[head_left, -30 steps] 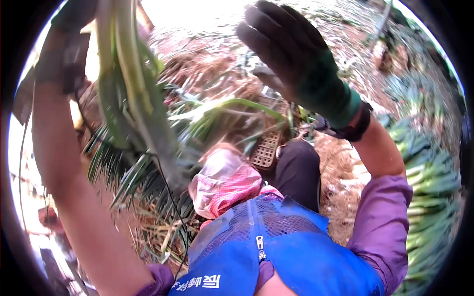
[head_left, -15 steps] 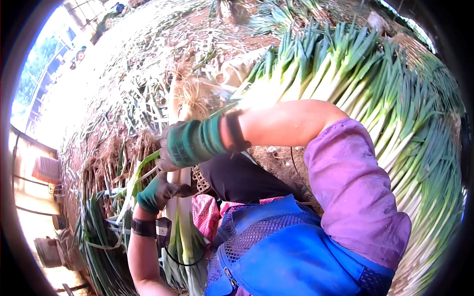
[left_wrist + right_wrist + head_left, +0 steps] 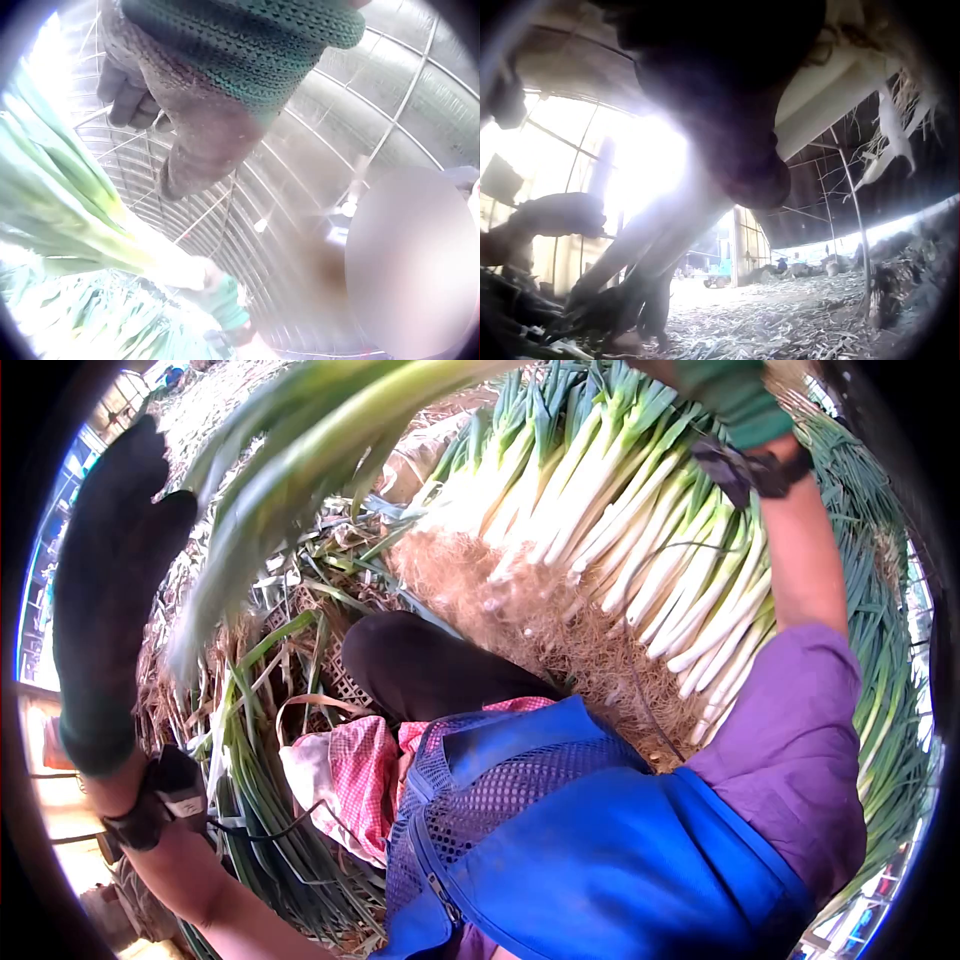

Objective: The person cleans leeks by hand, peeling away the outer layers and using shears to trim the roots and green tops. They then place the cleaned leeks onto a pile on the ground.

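In the head view my gloved right hand (image 3: 725,400) is at the top right, partly cut off by the frame. It grips the white stalks of some long green onions (image 3: 340,435), whose leaves trail blurred across the top to the left. The right wrist view shows that hand (image 3: 739,142) dark against the light, curled round a pale stalk (image 3: 825,101) with roots at its end. My gloved left hand (image 3: 115,580) is raised at the far left, fingers extended and thumb apart. Seen from the left wrist, the left hand (image 3: 202,127) holds nothing, with the onion leaves (image 3: 67,187) beside it.
A long row of green onions (image 3: 640,530) lies on the right, roots toward me. More green onions (image 3: 260,810) lie by my left side. A plastic crate (image 3: 345,675) stands by my knee (image 3: 430,660). Loose leaf litter (image 3: 772,315) covers the ground beyond.
Half a second ago both hands were on the onion stalks before me. The left has since let go and moved left; the right has swung up and right with the onions.
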The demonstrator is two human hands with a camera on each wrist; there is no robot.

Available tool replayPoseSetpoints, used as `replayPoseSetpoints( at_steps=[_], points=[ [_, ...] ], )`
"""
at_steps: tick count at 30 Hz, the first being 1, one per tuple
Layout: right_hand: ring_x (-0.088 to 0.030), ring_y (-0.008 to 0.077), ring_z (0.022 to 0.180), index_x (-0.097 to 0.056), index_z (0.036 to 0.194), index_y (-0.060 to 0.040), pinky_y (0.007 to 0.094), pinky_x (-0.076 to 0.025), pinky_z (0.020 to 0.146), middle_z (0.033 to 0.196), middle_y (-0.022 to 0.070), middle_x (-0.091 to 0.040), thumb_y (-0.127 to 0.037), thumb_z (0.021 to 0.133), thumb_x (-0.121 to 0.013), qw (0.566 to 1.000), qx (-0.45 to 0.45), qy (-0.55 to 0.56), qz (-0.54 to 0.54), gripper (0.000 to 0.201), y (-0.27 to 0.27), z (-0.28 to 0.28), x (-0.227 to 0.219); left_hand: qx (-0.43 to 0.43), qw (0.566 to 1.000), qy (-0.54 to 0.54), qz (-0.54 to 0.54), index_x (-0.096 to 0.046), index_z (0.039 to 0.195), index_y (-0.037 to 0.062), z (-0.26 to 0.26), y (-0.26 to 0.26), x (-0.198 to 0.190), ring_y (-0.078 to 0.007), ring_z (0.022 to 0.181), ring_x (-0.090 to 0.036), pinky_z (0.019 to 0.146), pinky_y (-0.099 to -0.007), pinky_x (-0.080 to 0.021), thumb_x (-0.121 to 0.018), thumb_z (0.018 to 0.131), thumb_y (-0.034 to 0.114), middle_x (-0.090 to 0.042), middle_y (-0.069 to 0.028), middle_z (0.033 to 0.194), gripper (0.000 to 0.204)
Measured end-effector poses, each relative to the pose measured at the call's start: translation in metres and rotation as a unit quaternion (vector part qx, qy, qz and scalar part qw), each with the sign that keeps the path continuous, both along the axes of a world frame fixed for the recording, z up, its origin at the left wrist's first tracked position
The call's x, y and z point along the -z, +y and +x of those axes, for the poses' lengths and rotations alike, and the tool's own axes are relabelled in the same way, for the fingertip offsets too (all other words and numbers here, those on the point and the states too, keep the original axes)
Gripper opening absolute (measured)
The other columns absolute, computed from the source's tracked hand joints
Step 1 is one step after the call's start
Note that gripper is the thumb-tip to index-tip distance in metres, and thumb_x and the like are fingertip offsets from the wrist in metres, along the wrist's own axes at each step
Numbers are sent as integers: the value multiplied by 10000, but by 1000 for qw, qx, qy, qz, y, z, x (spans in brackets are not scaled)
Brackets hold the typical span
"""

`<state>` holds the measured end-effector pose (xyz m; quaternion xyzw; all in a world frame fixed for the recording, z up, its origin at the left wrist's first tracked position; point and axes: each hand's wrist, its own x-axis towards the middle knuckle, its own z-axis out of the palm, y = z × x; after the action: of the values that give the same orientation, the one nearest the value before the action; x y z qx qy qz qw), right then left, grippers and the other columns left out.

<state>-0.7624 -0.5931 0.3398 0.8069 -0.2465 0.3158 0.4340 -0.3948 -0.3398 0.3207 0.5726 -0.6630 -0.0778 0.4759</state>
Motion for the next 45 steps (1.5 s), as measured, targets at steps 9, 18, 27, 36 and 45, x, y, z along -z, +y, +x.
replayPoseSetpoints(
  at_steps=[9, 18, 27, 36, 45],
  points=[
    [-701, 255, 805, -563, 1200, 112, 329, -588, 734, 963, 186, -713, -489, 793, -792, 658, 249, -429, 566, 761, -14, -170, 251, -71, 971, 172, 148, -500, 1439, -4, 43, 28, 67, -212, 1227, -585, 1079, -363, -430, -632, 983, 259, -595, -121, 1364, 543],
    [-590, 197, 1175, -596, 1374, -23, 290, -405, 1043, 1348, 115, -627, -444, 950, -644, 457, 198, -497, 711, 599, -88, -154, 398, -17, 899, 259, 354, -564, 1385, 58, 35, 2, 173, -123, 1067, -617, 921, -293, -473, -672, 954, 262, -660, -16, 1187, 489],
    [-650, 316, 1101, -562, 1400, -41, 439, -549, 909, 1347, 169, -578, -598, 890, -681, 393, 209, -454, 772, 764, -46, -146, 332, -49, 849, 333, 408, -605, 1339, 80, 48, 3, 231, -132, 1051, -611, 938, -327, -480, -684, 942, 318, -660, -9, 1164, 470],
    [-690, 231, 896, -644, 1137, 74, 391, -529, 745, 970, 220, -703, -552, 890, -664, 779, 376, -92, 494, 673, -56, -142, 259, -199, 809, 324, 448, -697, 1141, 46, 96, 54, 361, -102, 613, -548, 566, -256, -446, -744, 863, 359, -622, 17, 766, 421],
    [-696, 217, 732, -628, 1195, -45, 354, -539, 663, 872, 147, -724, -318, 924, -717, 700, -108, -67, 703, 395, 31, 90, 247, -75, 717, 99, 686, -737, 1144, 67, 27, 88, 480, -220, 862, -679, 780, -368, -527, -676, 881, 519, -743, -88, 986, 527]
  ],
)
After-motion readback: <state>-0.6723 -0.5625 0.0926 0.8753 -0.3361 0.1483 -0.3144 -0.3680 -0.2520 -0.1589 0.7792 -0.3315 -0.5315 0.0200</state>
